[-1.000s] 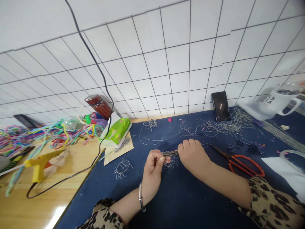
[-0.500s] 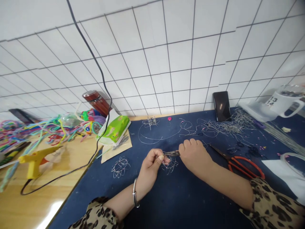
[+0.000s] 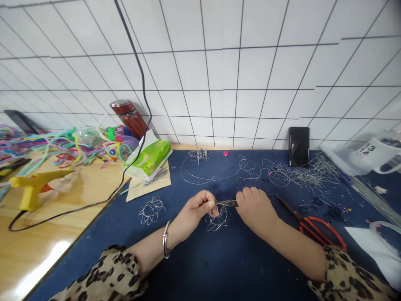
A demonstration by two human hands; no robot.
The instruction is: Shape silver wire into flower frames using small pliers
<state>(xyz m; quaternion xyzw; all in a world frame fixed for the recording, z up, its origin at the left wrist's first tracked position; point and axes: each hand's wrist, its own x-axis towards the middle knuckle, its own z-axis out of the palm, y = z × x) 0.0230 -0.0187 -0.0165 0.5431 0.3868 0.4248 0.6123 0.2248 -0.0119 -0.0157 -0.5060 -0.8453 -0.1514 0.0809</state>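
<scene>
Between thumb and fingers, my left hand (image 3: 200, 207) pinches a looped wire piece (image 3: 218, 220) whose silver petals hang below the fingertips. My right hand (image 3: 255, 207) is wrapped around the handles of pliers (image 3: 228, 203). The pliers' jaws point left and meet the wire at my left fingertips; how firmly they bite cannot be seen. A similar wire loop piece (image 3: 152, 210) lies on the blue mat (image 3: 200, 267) to the left of my hands. Scissors with red handles (image 3: 321, 229) rest right of my right hand.
At the back are a wire piece (image 3: 201, 154), a pink round item (image 3: 225, 154), tangled wire (image 3: 308, 171) and a black phone (image 3: 298, 146). A green tissue pack (image 3: 150, 159), red flask (image 3: 129, 118) and yellow glue gun (image 3: 33, 188) are left. A white mug (image 3: 380, 150) stands right.
The camera view has shifted a little, moving the background. Both hands keep their hold, with the pliers still at the wire by my left fingertips.
</scene>
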